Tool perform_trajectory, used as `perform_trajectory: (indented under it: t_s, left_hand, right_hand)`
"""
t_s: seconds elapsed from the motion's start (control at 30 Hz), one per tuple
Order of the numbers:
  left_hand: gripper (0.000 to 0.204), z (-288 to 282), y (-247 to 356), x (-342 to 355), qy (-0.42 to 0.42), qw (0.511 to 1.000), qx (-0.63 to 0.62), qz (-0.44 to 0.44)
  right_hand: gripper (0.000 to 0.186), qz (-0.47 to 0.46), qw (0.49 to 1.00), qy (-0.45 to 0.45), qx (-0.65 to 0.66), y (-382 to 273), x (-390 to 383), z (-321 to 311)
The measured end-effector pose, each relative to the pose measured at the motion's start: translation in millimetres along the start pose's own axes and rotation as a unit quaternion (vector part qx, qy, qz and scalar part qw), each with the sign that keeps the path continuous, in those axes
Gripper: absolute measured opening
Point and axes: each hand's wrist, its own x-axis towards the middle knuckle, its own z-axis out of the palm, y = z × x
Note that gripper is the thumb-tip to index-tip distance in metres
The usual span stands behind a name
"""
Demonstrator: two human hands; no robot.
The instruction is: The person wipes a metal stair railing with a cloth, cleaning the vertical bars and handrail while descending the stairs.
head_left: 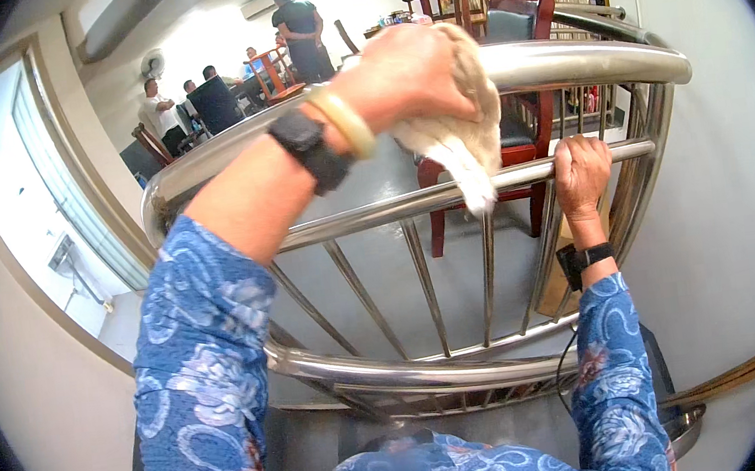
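Observation:
My left hand grips a cream cloth against the thick top rail of a curved stainless steel railing; the cloth hangs down in front of the middle rail, its lower end near the uprights. Further right, my right hand is closed around that middle rail. Both my forearms, in blue flowered sleeves with dark bands at the wrists, come up from the lower edge.
Beyond the railing stand a red wooden chair, a standing person and several other people by desks at the back. An open doorway is at left, a pale wall at right. A thick rope lies at lower right.

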Motion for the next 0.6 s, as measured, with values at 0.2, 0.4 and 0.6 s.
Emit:
perform_trajectory:
  t_s: [0.2,0.4,0.6]
  left_hand:
    - [0.062,22.9,17.1,7.7,0.16,0.984,0.074,0.039]
    - [0.062,25.4,20.0,10.2,0.15,0.985,0.083,0.021]
    - [0.047,19.8,20.9,5.1,0.136,0.988,0.076,0.003]
  right_hand:
    - [0.025,-0.009,1.0,-0.002,-0.004,4.1,-4.0,0.5]
    - [0.024,-0.006,1.0,-0.022,0.002,4.7,-2.8,-5.2]
    - [0.021,-0.01,1.0,-0.002,0.012,-1.3,0.0,-2.0]
